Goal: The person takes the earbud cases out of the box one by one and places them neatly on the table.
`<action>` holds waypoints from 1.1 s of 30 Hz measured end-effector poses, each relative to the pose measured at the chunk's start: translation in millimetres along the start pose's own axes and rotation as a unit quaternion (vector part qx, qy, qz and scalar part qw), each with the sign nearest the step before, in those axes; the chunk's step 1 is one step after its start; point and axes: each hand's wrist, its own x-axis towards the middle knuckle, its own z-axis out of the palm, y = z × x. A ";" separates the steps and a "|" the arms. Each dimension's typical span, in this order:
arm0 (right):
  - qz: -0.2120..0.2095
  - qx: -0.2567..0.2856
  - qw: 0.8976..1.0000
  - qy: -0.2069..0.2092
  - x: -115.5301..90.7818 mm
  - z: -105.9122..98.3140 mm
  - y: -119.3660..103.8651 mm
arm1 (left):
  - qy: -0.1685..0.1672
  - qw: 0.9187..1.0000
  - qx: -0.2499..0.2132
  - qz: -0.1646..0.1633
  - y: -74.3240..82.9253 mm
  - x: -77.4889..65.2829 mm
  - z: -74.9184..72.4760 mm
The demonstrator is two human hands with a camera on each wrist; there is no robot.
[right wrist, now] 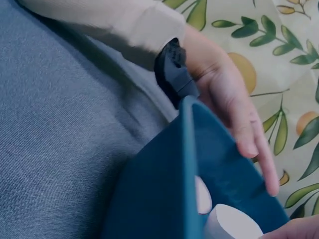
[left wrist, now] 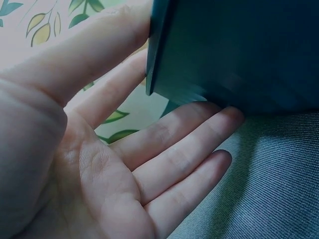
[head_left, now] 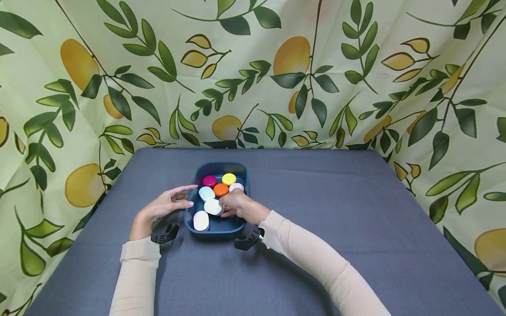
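Note:
A dark blue bin point(head_left: 216, 235) holds several small rounded pieces. My right hand point(head_left: 242, 206) reaches in over its right side and pinches a white rounded piece point(head_left: 213, 206). In the right wrist view that white piece point(right wrist: 233, 222) shows its smooth round face, with right fingertips point(right wrist: 295, 230) at its edge. My left hand point(head_left: 165, 204) is at the bin's left side, its fingers extended along the rim and outer wall. In the left wrist view the palm of the left hand point(left wrist: 109, 169) is turned up, with fingertips at the bin's wall point(left wrist: 214, 59).
Also in the bin are a magenta piece point(head_left: 209, 181), a yellow one point(head_left: 229, 179), an orange one point(head_left: 221, 189), a light blue one point(head_left: 207, 193), a pale lilac one point(head_left: 236, 187) and another white one point(head_left: 201, 220). Grey cloth covers the table point(head_left: 336, 210); a leaf-patterned curtain point(head_left: 253, 87) hangs behind.

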 end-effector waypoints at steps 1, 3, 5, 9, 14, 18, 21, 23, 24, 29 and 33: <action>-0.009 -0.004 1.000 -0.004 -0.8 -0.8 -0.8 | -0.001 1.000 0.000 0.001 0.2 -0.1 0.1; -0.018 -0.007 1.000 -0.012 -2.6 -2.7 -3.5 | -0.001 1.000 0.004 0.003 0.4 -0.2 0.2; -0.027 -0.010 0.999 -0.025 -6.4 -6.3 -7.0 | 0.000 1.000 0.008 0.005 0.9 -0.6 0.4; -0.048 -0.008 0.997 -0.059 -12.9 -17.5 -14.4 | 0.008 1.000 0.020 0.008 0.5 -1.2 1.0; -0.075 0.002 0.994 -0.075 -15.8 -36.5 -19.0 | 0.016 1.000 0.022 0.009 -1.2 -0.9 1.7; -0.090 0.010 0.993 -0.075 -16.7 -55.1 -18.9 | 0.016 1.000 0.021 0.004 -0.8 -1.1 2.0; -0.094 0.019 0.993 -0.067 -15.7 -70.2 -18.2 | 0.014 1.000 0.022 0.001 0.1 -1.2 2.0; -0.095 0.030 0.993 -0.061 -13.6 -80.8 -17.2 | 0.012 1.000 0.022 -0.001 0.5 -1.2 2.0; -0.095 0.039 0.993 -0.057 -12.2 -86.3 -16.7 | 0.011 1.000 0.022 -0.002 0.7 -1.4 2.1; -0.090 0.084 0.992 -0.038 -5.1 -118.1 -11.9 | 0.008 1.000 0.020 -0.002 1.0 -2.3 1.9; -0.077 0.128 0.989 -0.012 0.7 -140.8 -6.0 | 0.007 1.000 0.017 -0.006 0.2 -1.5 2.1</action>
